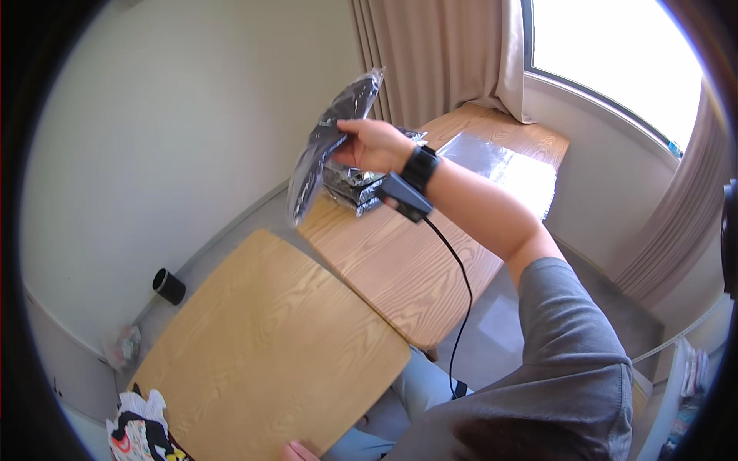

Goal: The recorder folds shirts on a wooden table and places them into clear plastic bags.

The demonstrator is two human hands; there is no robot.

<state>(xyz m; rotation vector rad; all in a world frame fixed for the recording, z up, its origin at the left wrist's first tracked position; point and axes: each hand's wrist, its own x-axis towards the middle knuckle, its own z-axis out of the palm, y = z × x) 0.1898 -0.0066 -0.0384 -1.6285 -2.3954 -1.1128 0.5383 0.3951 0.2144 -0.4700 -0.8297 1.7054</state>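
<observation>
My right hand (369, 144) grips a dark folded item in a clear plastic bag (337, 124), its thumb on the upper face. The bag is held up tilted above the far wooden table (398, 271). Beneath and behind this hand lies a stack of similar dark items in clear plastic (351, 187), partly hidden. A black band and a small corded device sit at my right wrist. Only part of my left hand (300, 451) shows, at the bottom rim of the view beside the near wooden table (271, 340); what it holds, if anything, is hidden.
A pile of clear flat plastic sheets or bags (501, 170) lies on the far table. A black cable (468, 288) hangs from the wrist device. Patterned cloth (141, 429) lies by the near table's left corner. A black bin (169, 286) stands on the floor by the wall.
</observation>
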